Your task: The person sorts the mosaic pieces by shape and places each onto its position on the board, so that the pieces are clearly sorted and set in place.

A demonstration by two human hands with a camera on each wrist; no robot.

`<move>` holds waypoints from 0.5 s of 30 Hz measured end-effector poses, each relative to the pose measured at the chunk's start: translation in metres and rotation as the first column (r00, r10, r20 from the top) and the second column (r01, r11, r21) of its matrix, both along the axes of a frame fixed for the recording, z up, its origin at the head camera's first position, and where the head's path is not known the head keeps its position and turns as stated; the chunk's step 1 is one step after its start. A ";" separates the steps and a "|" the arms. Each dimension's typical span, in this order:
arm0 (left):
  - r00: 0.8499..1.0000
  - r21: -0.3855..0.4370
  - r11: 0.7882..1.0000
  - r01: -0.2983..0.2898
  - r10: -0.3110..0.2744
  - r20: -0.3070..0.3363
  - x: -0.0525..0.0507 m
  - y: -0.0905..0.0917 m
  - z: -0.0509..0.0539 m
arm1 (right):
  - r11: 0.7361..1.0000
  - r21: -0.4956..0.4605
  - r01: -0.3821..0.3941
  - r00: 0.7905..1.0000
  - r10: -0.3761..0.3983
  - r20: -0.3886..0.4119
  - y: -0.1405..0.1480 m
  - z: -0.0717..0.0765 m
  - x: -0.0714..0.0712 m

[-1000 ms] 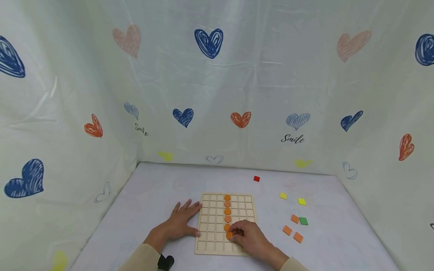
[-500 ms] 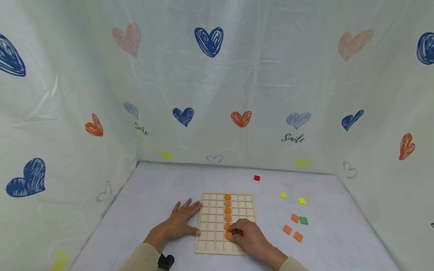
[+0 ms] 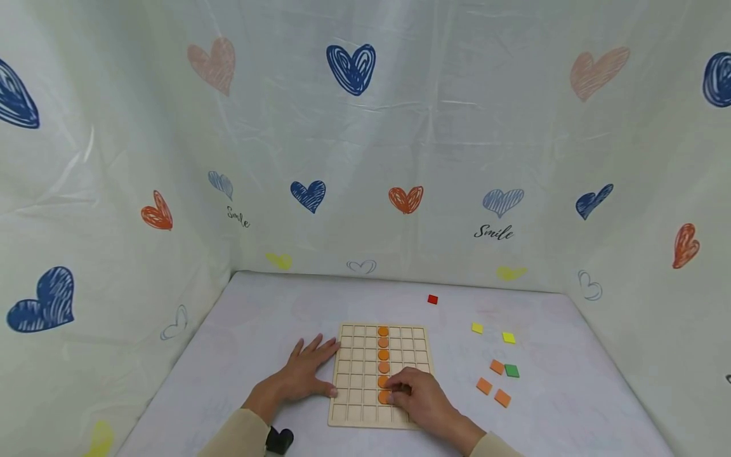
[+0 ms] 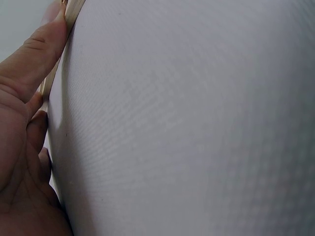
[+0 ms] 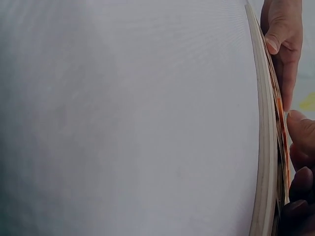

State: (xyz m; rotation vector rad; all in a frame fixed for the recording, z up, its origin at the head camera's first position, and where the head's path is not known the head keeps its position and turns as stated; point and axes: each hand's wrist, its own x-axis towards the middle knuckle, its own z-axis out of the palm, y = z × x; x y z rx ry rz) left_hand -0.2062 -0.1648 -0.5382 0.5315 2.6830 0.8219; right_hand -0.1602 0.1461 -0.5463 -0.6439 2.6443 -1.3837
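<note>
A pale wooden grid board (image 3: 354, 416) lies on the table, with one column of round orange discs (image 3: 383, 355) in its cells. My right hand (image 3: 425, 403) is over the board's lower right, thumb and curled fingers at the edge of the nearest orange disc (image 3: 384, 397), which lies in its cell. The right wrist view shows the thumb (image 5: 300, 130) close to the board's top. My left hand (image 3: 302, 377) rests with spread fingers along the board's left edge. In the left wrist view, the left thumb (image 4: 37, 56) touches the board's side. The right hand hides some cells.
Right of the board lie several orange square tiles (image 3: 484, 386), a green tile (image 3: 511, 370) and two yellow tiles (image 3: 509, 338). A red tile (image 3: 433, 299) is farther back. A black heart-shaped object (image 3: 280, 440) is beside the left sleeve. A heart-printed curtain (image 3: 365, 146) surrounds the table.
The nearest orange disc has shifted slightly left and now lies squarely in its cell, with my right hand still at it. My left hand has stayed in place.
</note>
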 end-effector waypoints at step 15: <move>1.000 -0.006 1.000 0.007 -0.007 0.014 0.002 0.001 0.004 | 0.996 -0.061 0.072 0.995 -0.068 0.070 0.009 -0.003 -0.007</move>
